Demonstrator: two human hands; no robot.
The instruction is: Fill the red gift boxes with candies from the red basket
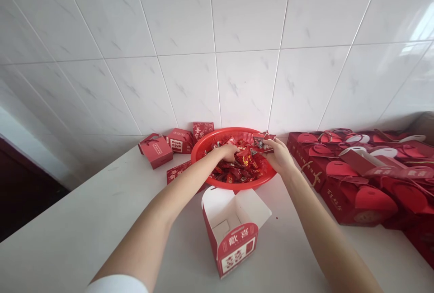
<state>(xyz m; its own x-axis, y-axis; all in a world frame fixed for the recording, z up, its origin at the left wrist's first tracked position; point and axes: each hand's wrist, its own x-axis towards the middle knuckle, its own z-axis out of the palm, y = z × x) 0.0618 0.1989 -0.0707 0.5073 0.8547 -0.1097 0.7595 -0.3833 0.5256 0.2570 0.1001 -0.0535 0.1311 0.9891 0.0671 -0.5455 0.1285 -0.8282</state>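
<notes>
A red plastic basket (195,157) full of small red candy packets (237,176) stands against the wall. My left hand (229,152) reaches into the packets from the left. Its fingertips are hidden among them, so I cannot see whether it grips one. Over the basket's right rim, my right hand (280,155) is closed on a red candy packet (261,141), with thumb and fingers around its edge. In front of the basket, between my forearms, an open red gift box (233,243) stands upright with its white flaps spread. Its visible inside holds no packets.
Several closed red gift boxes with cord handles (342,198) crowd the right side. Small red boxes (156,150) lie left of the basket, one partly under its rim. A white tiled wall (190,89) rises behind the white table (101,220).
</notes>
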